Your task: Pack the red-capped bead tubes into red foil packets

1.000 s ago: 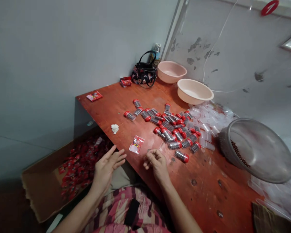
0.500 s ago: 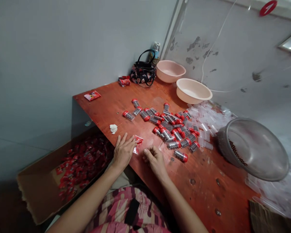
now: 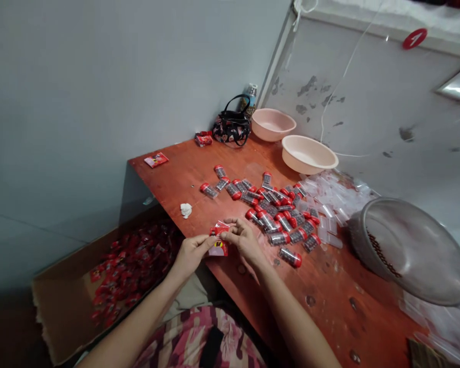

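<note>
Both my hands pinch one small red and clear packet (image 3: 219, 247) just above the near edge of the red-brown table (image 3: 184, 171). My left hand (image 3: 191, 251) grips its left side and my right hand (image 3: 243, 238) grips its top right corner. Just beyond my right hand lies a heap of small clear vials with red caps (image 3: 270, 207), filled with something dark. Past them is a pile of empty clear vials (image 3: 329, 194).
A cardboard box (image 3: 51, 306) holding several red packets sits on the floor at left. Two pink basins (image 3: 308, 153), a black handbag (image 3: 232, 128) and a bottle stand at the far corner. A metal strainer bowl (image 3: 410, 248) lies at right. A white wad (image 3: 186, 209) and a red packet (image 3: 156, 160) rest on the table.
My left hand moved from the table's edge onto the packet and lifted it. My right hand came over and pinched it too.
</note>
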